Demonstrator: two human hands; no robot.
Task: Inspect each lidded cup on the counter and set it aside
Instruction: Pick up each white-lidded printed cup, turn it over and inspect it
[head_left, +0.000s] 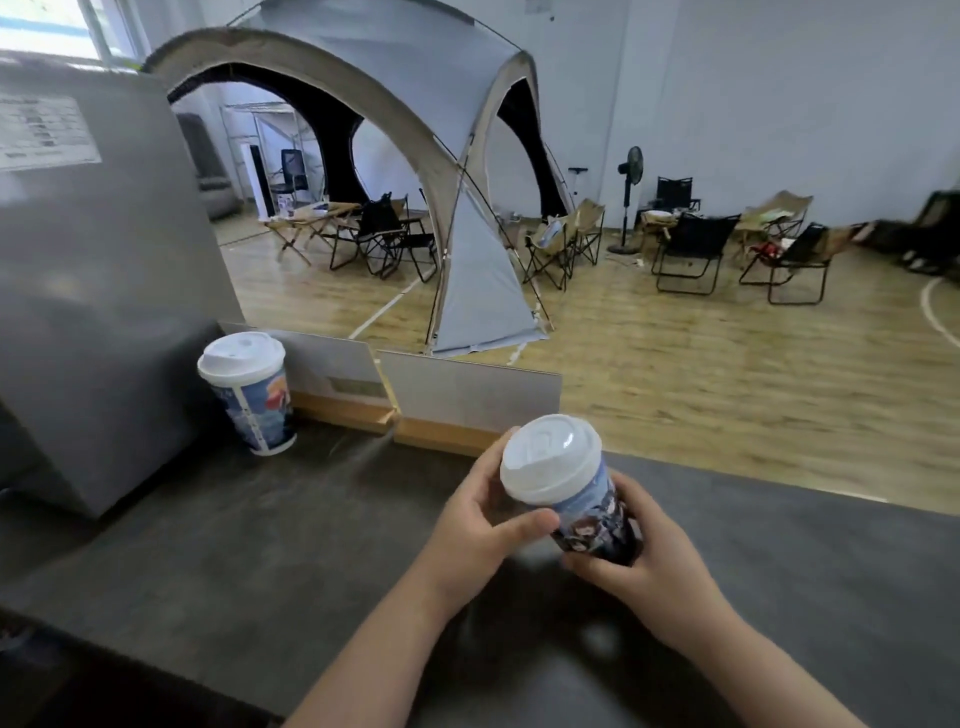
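I hold a printed paper cup (587, 512) with a white lid above the dark counter (260, 545), tilted so the lid faces me. My left hand (480, 512) grips its upper part just under the lid, thumb across the front. My right hand (641, 553) wraps round its dark lower end from the right. A second lidded cup (252, 395), blue print with a white lid, stands upright on the counter at the back left, apart from both hands.
A large grey machine (93, 291) fills the counter's left side, right beside the standing cup. A low white and wooden partition (457, 400) lines the counter's far edge. Beyond lie a wooden floor, a grey dome tent (415, 104) and folding chairs.
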